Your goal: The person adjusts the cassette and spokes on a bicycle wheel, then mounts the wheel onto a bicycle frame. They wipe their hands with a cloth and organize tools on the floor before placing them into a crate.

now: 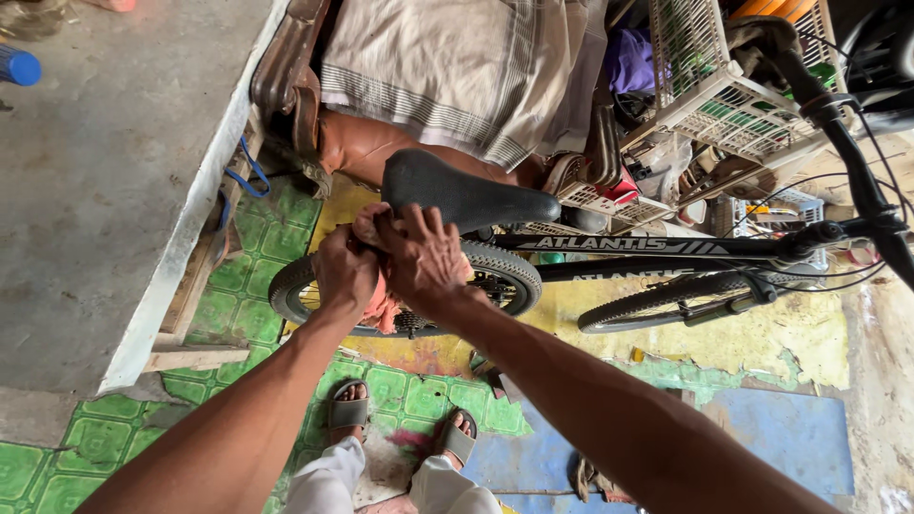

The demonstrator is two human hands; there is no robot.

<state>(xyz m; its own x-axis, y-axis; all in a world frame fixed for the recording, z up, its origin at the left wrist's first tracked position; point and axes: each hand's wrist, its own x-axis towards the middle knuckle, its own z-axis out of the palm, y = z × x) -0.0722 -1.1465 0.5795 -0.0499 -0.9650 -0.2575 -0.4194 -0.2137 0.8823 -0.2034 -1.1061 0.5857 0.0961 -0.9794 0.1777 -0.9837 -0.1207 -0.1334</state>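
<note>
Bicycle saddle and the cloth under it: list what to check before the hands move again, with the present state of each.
1. Left hand has a grip on the crumpled orange-pink cloth: ok, fingers closed on it.
2. Right hand on the cloth just behind the black padded bicycle saddle: ok, touching.
3. Cloth clear of the black knobbly rear tyre: not ok, it hangs against the wheel.
4. Black bicycle frame tube upright: ok; what props it, cannot tell.
5. Feet in grey sandals flat on the green tiled floor: ok.
6. Saddle clamp tight: cannot tell, hidden by the hands.
</note>
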